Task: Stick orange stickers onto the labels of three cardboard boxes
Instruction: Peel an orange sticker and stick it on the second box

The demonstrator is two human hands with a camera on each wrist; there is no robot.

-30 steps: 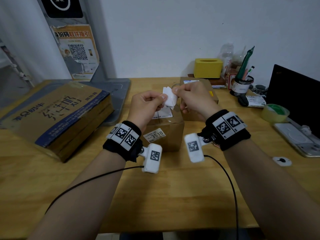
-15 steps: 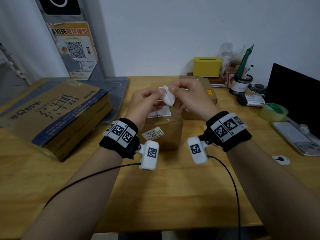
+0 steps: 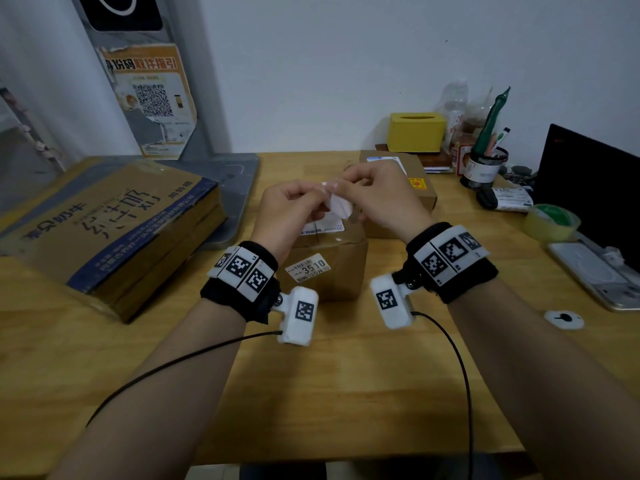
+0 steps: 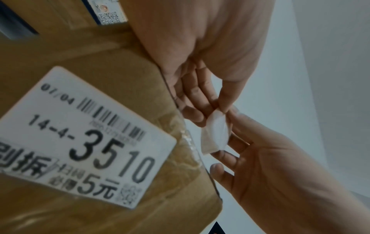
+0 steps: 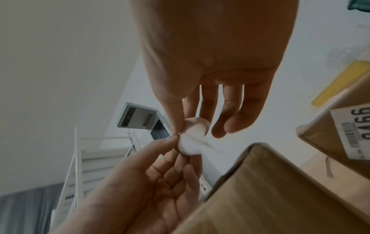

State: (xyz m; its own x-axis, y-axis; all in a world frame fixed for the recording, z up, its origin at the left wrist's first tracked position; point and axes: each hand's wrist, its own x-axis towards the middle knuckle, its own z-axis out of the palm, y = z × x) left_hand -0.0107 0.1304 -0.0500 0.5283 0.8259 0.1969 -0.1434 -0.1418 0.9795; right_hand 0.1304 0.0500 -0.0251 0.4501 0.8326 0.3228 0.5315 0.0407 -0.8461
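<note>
Both hands hold a small white piece of sticker paper (image 3: 338, 204) just above a small cardboard box (image 3: 325, 271) at mid-table. My left hand (image 3: 320, 197) pinches its left edge and my right hand (image 3: 343, 189) pinches its top. In the left wrist view the bent paper (image 4: 215, 131) sits between my left thumb and fingers (image 4: 224, 101). The box front carries a white label (image 4: 80, 139) reading 3510. A second box (image 3: 420, 199) behind bears an orange sticker (image 3: 416, 183). A large flat box (image 3: 114, 230) lies at the left. No orange shows on the held paper.
A grey tray (image 3: 228, 188) lies behind the flat box. At the back right stand a yellow tissue box (image 3: 415, 131) and a pen cup (image 3: 485, 166). A tape roll (image 3: 550, 220), a black laptop (image 3: 595, 188) and a phone (image 3: 595, 275) crowd the right edge. Wrist cables trail over the table's near part.
The white paper was flat between my fingertips a second ago and is now bent and smaller-looking. Both hands stay over the small box, shifted only slightly.
</note>
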